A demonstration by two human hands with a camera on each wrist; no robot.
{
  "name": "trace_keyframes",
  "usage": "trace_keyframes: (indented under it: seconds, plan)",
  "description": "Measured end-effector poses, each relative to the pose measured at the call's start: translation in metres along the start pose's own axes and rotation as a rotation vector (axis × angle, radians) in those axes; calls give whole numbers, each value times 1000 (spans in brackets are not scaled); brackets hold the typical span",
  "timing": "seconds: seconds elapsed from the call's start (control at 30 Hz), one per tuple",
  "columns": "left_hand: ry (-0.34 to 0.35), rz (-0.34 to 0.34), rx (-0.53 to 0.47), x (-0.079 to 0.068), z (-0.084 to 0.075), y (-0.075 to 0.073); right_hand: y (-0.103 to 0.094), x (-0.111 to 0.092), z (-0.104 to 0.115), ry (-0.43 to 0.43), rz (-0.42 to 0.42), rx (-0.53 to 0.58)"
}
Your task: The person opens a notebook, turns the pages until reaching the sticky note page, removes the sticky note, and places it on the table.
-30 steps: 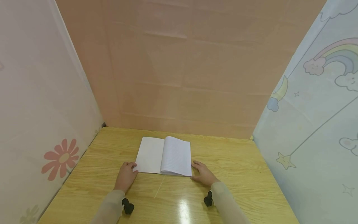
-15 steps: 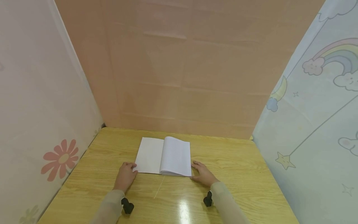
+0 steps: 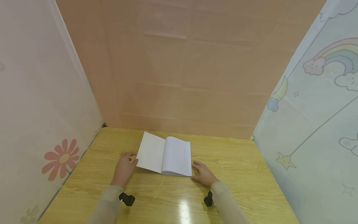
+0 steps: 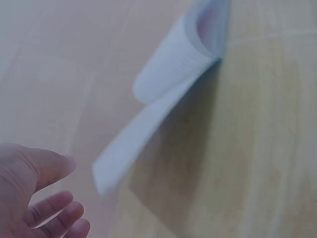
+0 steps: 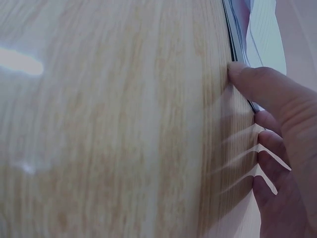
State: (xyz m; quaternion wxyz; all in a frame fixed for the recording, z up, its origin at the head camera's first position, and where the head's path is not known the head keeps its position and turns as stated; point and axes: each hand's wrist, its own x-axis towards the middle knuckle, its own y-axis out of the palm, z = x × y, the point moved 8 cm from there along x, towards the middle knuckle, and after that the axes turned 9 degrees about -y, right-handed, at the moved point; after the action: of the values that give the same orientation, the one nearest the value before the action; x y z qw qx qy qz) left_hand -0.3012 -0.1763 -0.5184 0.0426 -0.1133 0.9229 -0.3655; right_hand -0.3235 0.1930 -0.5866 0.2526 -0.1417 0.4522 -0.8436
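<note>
Hanging half open, the left hand (image 3: 124, 168) has thumb and fingers apart and nothing in its grip; in the left wrist view, a small gap separates it from the raised left flap (image 3: 151, 151) of the notebook (image 3: 177, 157). Right hand (image 3: 206, 175) is loosely open too, thumb tip against the notebook's near right corner, other fingers bent along its right edge, gripping nothing. Notebook lies open between the hands, mid-table toward the back; blank flap tilted up off the table (image 3: 240, 174) with shadow beneath, lined pages on the right curling at the fold. Light sleeves (image 3: 104, 203) on both arms, black mount (image 3: 127, 199) at each wrist. Pale line (image 3: 159, 187) on the wood in front of the notebook, glare (image 3: 184, 211) nearer the person. Orange backdrop (image 3: 179, 68) behind; red flower (image 3: 61, 158) on the left wall (image 3: 42, 77), rainbow (image 3: 339, 53) and star (image 3: 285, 161) on the right wall (image 3: 318, 130).
</note>
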Motion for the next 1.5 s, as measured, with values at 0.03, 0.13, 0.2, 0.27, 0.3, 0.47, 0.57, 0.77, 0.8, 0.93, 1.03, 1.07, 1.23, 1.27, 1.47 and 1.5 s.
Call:
trace_keyframes:
  seconds: [0.03, 0.13, 0.2, 0.27, 0.3, 0.47, 0.57, 0.77, 0.8, 0.93, 1.03, 1.07, 1.23, 1.27, 1.47, 1.5]
  plan:
    - [11, -9, -3, 0, -6, -3, 0, 0, 0, 0, 0, -1]
    - [56, -35, -24, -1, -28, -11, 0, 0, 0, -2, 2, -2]
    - [88, -44, -55, -3, -44, -13, 0, 0, 0, -2, 3, -2]
    - [118, -45, -94, -5, -60, -14, 0, -1, -1, 0, 4, -5]
    - [135, -45, -110, -6, -67, -14, 0, -1, -1, 1, 4, -7]
    - [192, -31, -169, -10, -99, -4, 0, -1, -2, 1, 2, -16]
    - [213, -20, -190, -12, -114, 7, 1, -1, -2, -4, 4, -13]
    - [235, 25, -224, -16, -131, 40, 0, -1, -3, -15, -9, 1]
    - [241, 33, -229, -17, -133, 46, 0, -1, -2, -18, -11, 3]
    - [271, 72, -251, -20, -135, 67, 0, -1, -2, -20, -3, -1]
    - [299, 109, -258, -22, -136, 83, 0, 0, -2, -19, -6, -8]
    - [309, 121, -255, -23, -137, 88, 0, 0, -2, -19, -9, -11]
    - [347, 184, -218, -26, -136, 113, -2, 1, -2, -24, -24, -26]
    - [349, 204, -201, -26, -136, 118, -2, 1, -2, -25, -28, -27]
    - [358, 329, -118, -32, -127, 151, -1, 1, -1, -43, -39, -21]
    - [362, 338, -102, -32, -125, 155, -1, 1, -1, -49, -39, -21]
